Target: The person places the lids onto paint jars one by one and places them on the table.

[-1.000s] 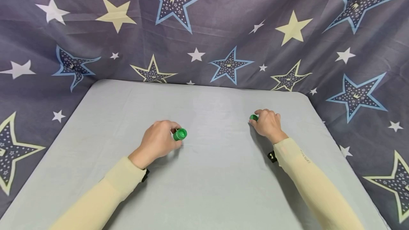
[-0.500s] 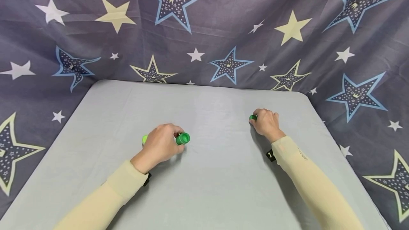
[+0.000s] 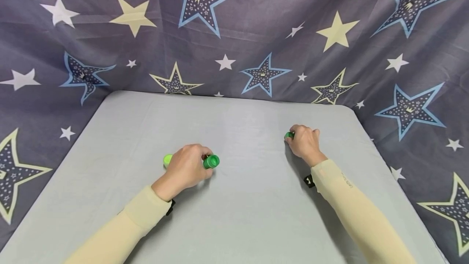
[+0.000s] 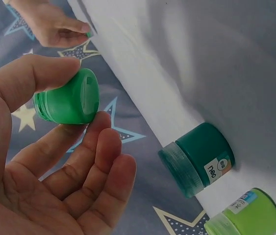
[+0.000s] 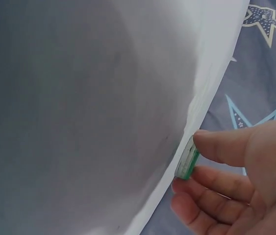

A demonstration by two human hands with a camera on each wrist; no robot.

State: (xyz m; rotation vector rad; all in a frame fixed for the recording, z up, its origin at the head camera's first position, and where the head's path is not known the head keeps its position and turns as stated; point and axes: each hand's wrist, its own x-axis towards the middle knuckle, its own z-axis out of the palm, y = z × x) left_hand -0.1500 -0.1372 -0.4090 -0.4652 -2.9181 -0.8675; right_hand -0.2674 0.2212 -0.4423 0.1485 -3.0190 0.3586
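Observation:
My left hand (image 3: 187,166) pinches a small green paint jar (image 4: 69,100) between thumb and fingertips, raised over the table and tilted. In the head view its uncapped round mouth faces right and up toward the camera; a threaded neck shows in the left wrist view. Farther right, my right hand (image 3: 305,141) holds a thin green lid (image 5: 188,159) by its edges between thumb and fingers. A lime-green jar (image 3: 167,160) stands on the table, partly covered by my left hand. Beside it, a capped dark green jar (image 4: 206,152) with a label shows only in the left wrist view.
A light grey cloth covers the table (image 3: 249,215) under both hands. Behind it and along both sides hangs a dark curtain (image 3: 234,31) printed with stars, right at the table's edges.
My left hand has shifted slightly right and toward me with the green jar, uncovering the lime-green jar behind it. My right hand with the lid has barely moved.

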